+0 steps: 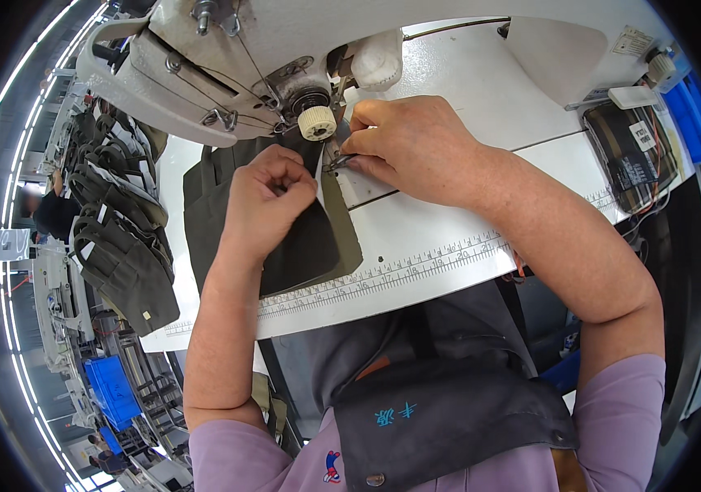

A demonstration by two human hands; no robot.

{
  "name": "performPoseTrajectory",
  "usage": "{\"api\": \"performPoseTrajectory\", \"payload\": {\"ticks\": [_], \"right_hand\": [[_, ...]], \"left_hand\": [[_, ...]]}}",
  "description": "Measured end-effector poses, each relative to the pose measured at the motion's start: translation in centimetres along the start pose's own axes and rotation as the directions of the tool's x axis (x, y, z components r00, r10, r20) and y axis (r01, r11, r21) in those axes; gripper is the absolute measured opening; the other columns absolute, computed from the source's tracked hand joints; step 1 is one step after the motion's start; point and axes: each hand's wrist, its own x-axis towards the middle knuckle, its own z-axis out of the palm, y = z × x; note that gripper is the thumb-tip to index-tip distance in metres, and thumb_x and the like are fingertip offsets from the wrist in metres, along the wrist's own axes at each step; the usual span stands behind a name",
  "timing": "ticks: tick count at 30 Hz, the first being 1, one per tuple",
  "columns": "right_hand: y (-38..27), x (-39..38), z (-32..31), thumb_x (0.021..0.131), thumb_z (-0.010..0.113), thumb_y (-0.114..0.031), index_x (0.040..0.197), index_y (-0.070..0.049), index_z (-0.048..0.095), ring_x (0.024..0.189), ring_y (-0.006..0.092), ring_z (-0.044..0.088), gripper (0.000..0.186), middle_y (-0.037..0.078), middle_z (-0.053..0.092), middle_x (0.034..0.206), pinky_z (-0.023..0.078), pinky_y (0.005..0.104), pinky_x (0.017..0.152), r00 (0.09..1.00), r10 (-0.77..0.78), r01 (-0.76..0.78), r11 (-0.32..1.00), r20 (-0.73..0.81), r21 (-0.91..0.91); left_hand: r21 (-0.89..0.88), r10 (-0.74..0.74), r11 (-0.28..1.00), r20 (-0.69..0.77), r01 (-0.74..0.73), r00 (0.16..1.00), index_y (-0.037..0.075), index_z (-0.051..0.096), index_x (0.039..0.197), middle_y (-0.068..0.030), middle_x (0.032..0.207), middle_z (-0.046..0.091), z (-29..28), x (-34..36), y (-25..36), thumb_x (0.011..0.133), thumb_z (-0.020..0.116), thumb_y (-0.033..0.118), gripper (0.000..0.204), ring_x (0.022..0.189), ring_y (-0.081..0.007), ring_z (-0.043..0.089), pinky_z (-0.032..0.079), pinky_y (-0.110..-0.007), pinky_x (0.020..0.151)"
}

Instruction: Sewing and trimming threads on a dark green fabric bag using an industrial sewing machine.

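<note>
A dark olive fabric piece with a pale underside edge lies on the sewing machine table, partly beneath the machine's head. My left hand is over its upper part, fingers curled and thumb pressed in. What those fingers pinch, if anything, is hidden. Close to the needle area, my right hand pinches a small dark metal tool, its tip at the fabric's right edge. The tool's exact kind is hard to make out. Just above the fingers is the machine's cream knob.
The white sewing machine arches over the work. A printed ruler strip runs along the table's front edge. Dark fabric pieces hang in a stack at the left. A dark control box sits at the right; a blue crate stands lower left.
</note>
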Motion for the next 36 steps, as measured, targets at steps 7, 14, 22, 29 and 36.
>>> {"api": "performPoseTrajectory", "payload": {"ticks": [7, 14, 22, 29, 36], "right_hand": [[-0.3, 0.0, 0.0, 0.086, 0.067, -0.018, 0.086, -0.015, 0.075, 0.082, 0.0237, 0.069, 0.009, 0.002, 0.064, 0.089, 0.056, 0.0403, 0.068, 0.998, -0.061, 0.061, 0.998, -0.017, 0.004], [-1.3, 0.3, -0.7, 0.076, 0.069, -0.013, 0.08, -0.012, 0.075, 0.083, 0.021, 0.071, 0.008, 0.004, 0.064, 0.089, 0.056, 0.0351, 0.063, 0.981, -0.188, 0.191, 0.939, 0.039, -0.284], [-1.6, 0.2, -0.9, 0.075, 0.069, -0.014, 0.077, -0.009, 0.074, 0.082, 0.0217, 0.072, 0.007, 0.005, 0.066, 0.089, 0.057, 0.0348, 0.064, 0.982, -0.18, 0.188, 0.933, 0.056, -0.307], [-1.4, 0.0, -0.8, 0.076, 0.069, -0.014, 0.076, -0.008, 0.072, 0.08, 0.0219, 0.072, 0.007, 0.005, 0.065, 0.087, 0.057, 0.0359, 0.064, 0.978, -0.208, 0.201, 0.93, 0.01, -0.308], [-0.8, -0.6, -0.3, 0.08, 0.071, -0.018, 0.087, -0.009, 0.07, 0.078, 0.0255, 0.069, 0.011, 0.005, 0.063, 0.086, 0.055, 0.0404, 0.066, 0.993, -0.12, 0.115, 0.979, -0.021, -0.168]], "left_hand": [[-0.069, -0.007, 0.998, 0.012, 0.008, 1.0, -0.003, 0.071, 0.076, 0.0003, 0.095, 0.063, 0.2, -0.1, -0.5, 0.075, 0.073, 0.005, 0.008, 0.069, -0.0046, 0.053, 0.041, -0.021, 0.062], [0.106, 0.168, 0.982, -0.116, -0.156, 0.979, -0.001, 0.068, 0.072, -0.0031, 0.097, 0.066, 2.0, -1.5, 0.0, 0.073, 0.073, 0.001, 0.005, 0.068, -0.0073, 0.057, 0.046, -0.022, 0.062], [0.547, 0.548, 0.696, 0.012, -0.464, 0.836, 0.005, 0.073, 0.098, -0.0081, 0.115, 0.073, 2.2, -1.8, -0.2, 0.076, 0.081, 0.01, 0.024, 0.113, -0.0299, 0.067, 0.051, -0.047, 0.099], [0.514, 0.451, 0.743, 0.087, -0.428, 0.888, 0.004, 0.074, 0.11, -0.0076, 0.121, 0.071, 1.2, -2.5, -0.5, 0.084, 0.077, 0.02, 0.03, 0.127, -0.0291, 0.061, 0.036, -0.057, 0.117], [0.566, 0.488, 0.62, 0.263, -0.543, 0.832, 0.002, 0.069, 0.122, -0.0117, 0.134, 0.062, 0.3, -2.8, -0.3, 0.088, 0.072, 0.015, 0.038, 0.132, -0.0312, 0.056, 0.041, -0.05, 0.114]]}}
